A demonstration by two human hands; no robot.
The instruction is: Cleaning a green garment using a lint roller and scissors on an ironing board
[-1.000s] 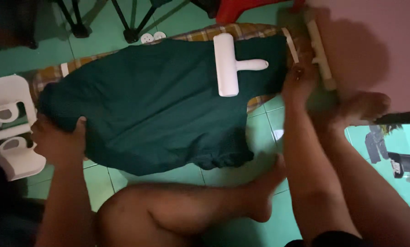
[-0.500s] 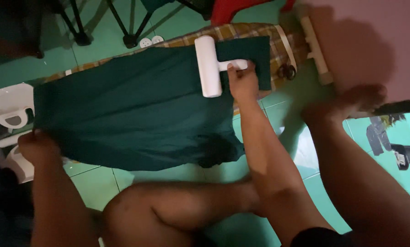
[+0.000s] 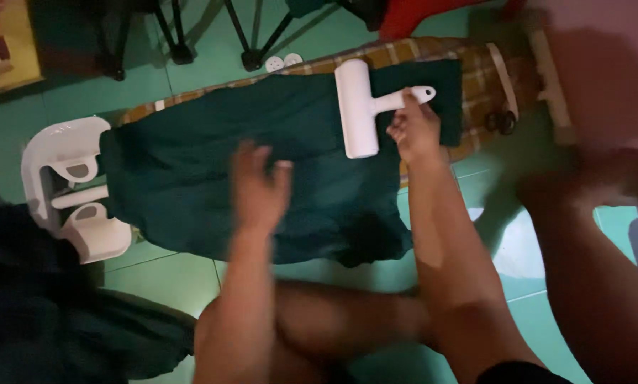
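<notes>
A dark green garment (image 3: 212,163) lies spread over a low ironing board with a checked cover (image 3: 475,64) on the green tiled floor. On the garment rests a white lint roller (image 3: 358,107). My right hand (image 3: 413,128) grips its handle. My left hand (image 3: 258,188) hovers open over the middle of the garment, fingers spread, blurred by motion. My bare legs cross the bottom of the view.
A white plastic stool (image 3: 66,188) lies on its side at the left end of the board. Dark clothing (image 3: 62,306) is heaped at the lower left. Black stand legs (image 3: 251,43) and a red object (image 3: 418,11) are behind the board. A pink surface (image 3: 603,64) fills the upper right.
My left hand left the garment's left edge and moved right to its middle. My right hand stayed on the lint roller's handle, having reached it from the far right of the board.
</notes>
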